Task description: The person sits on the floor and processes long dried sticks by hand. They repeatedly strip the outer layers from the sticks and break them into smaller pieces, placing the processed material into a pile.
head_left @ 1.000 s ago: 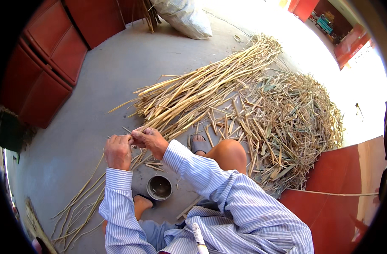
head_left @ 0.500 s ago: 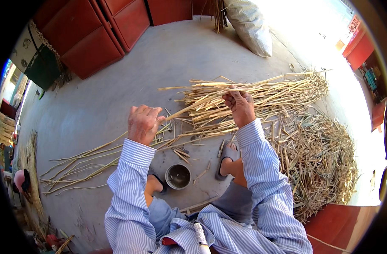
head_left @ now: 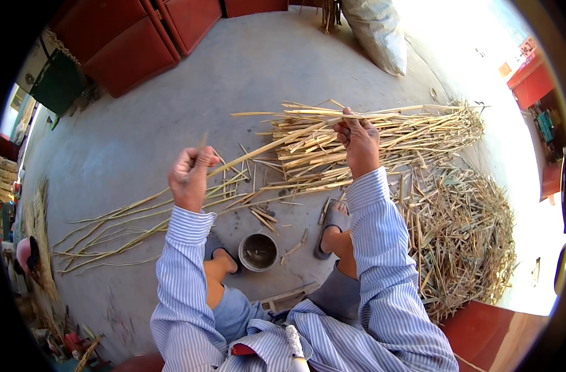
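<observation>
My right hand (head_left: 359, 144) is closed, thumb and fingers pinching a long pale dry stalk (head_left: 276, 143) over the far bundle. From there the stalk slants down to the left, passing behind my left hand (head_left: 193, 177). That hand is closed too, with a short thin piece of stalk (head_left: 203, 141) sticking up from it, blurred by motion. Beneath my right hand lies a thick bundle of cut stalks (head_left: 307, 152), their ends pointing left. Several long thin stalks (head_left: 109, 232) spread across the floor at the left.
Between my feet stands a round metal bowl (head_left: 258, 253). A heap of dry husks and scraps (head_left: 465, 242) fills the right side. Short stalk bits (head_left: 262, 218) litter the floor. Red cabinets (head_left: 131, 53), a green container (head_left: 58, 84) and a white sack (head_left: 376, 34) stand farther off.
My left hand has moved left and slightly down, turning so that a short piece points up from it. The right hand stays near the same spot, still pinching the stalk.
</observation>
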A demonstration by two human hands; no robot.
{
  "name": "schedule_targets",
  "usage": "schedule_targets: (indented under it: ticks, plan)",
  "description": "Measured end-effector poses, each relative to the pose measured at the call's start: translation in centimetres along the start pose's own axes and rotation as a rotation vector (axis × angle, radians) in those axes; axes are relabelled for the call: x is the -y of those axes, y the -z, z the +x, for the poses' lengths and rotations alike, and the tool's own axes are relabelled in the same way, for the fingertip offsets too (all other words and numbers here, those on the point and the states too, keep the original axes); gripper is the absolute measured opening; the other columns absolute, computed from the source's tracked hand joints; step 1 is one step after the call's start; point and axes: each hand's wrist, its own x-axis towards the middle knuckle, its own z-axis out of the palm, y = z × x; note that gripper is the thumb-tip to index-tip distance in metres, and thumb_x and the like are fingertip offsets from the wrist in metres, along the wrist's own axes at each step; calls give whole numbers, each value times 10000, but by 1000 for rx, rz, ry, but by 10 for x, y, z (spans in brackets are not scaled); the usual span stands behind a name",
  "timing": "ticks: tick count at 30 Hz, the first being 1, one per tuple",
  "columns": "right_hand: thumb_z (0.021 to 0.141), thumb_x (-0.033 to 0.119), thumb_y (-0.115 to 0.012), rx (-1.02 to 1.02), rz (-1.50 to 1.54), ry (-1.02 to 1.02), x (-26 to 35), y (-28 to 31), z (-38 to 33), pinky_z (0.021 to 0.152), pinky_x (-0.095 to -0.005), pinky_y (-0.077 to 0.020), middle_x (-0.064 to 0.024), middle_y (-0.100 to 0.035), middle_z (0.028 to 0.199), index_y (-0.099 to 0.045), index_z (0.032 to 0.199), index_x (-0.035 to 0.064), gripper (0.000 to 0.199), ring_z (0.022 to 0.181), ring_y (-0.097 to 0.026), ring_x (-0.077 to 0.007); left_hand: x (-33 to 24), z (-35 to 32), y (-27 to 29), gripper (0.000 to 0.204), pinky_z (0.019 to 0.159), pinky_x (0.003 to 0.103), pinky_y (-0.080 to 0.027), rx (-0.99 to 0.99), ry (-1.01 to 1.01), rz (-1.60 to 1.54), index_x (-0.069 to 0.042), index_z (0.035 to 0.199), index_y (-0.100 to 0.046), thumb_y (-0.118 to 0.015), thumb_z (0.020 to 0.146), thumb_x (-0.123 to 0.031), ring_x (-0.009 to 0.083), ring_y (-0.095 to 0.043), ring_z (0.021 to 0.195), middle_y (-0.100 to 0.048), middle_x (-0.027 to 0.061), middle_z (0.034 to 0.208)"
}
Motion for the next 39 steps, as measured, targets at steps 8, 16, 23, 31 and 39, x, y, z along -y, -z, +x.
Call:
schedule_targets:
  ticks: [8,16,23,31,39]
  plan:
    - [895,249,-697,158,-26,-32,-30,-38,-22,616,-209,-541,-73,-682,880,-606,982,16,265,768,-675,-136,-4,7,-35,276,698,346,-435,52,-842,922,-40,921,-666,-714,830,-296,201,-625,758,-685,73,803]
    - [907,252,-678,240,-19,-132,-50,-64,-46,660,-233,-557,-72,-695,913,-626,1001,35,242,799,-688,-151,12,13,-60,224,678,374,-427,126,-822,718,-74,885,-679,-753,757,-242,230,-621,744,-681,57,789]
    - [925,204,-649,426,23,-75,-53,-61,-44,714,-259,-575,-95,-699,943,-632,1042,29,211,844,-690,-166,10,14,-50,266,470,274,-408,317,-83,229,-50,767,-641,-763,818,-281,113,-532,513,-616,41,613]
    - [935,184,-628,676,-122,151,-29,-60,-53,785,-296,-570,-106,-699,956,-621,1035,5,205,885,-674,-173,4,28,-20,310,386,180,-296,649,365,-65,-34,795,-603,-751,848,-301,32,-433,455,-583,15,617]
    - [959,230,-606,346,-202,149,-33,-53,-56,632,-267,-554,-76,-682,827,-632,952,9,223,690,-664,-143,8,9,-53,303,536,246,-457,336,-159,111,-20,802,-629,-759,837,-292,88,-564,588,-628,30,653]
